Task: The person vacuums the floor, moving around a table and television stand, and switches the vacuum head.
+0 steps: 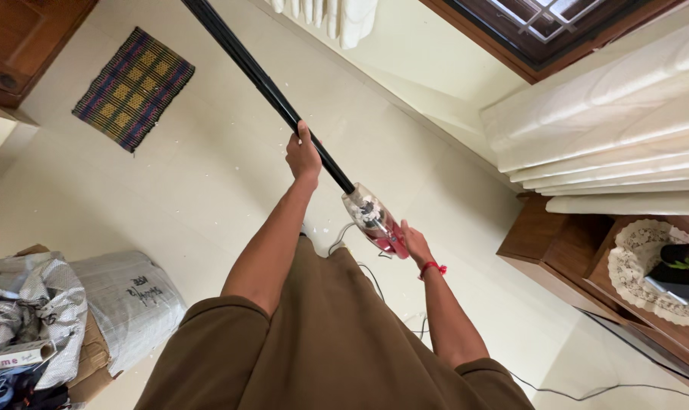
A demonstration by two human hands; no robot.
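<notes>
Cream floor tiles (208, 190) run to a curtained window, scattered with white crumbs near a woven mat (134, 87). Sacks (124, 300) sit on a box, contents hidden. Both hands work a vacuum (371, 220): the left hand (303, 158) wraps its black tube, the right hand (414, 243) grips the red handle. Its clear dust cup shows grey debris. The cord (382, 285) trails by the feet and could trip or snag.
</notes>
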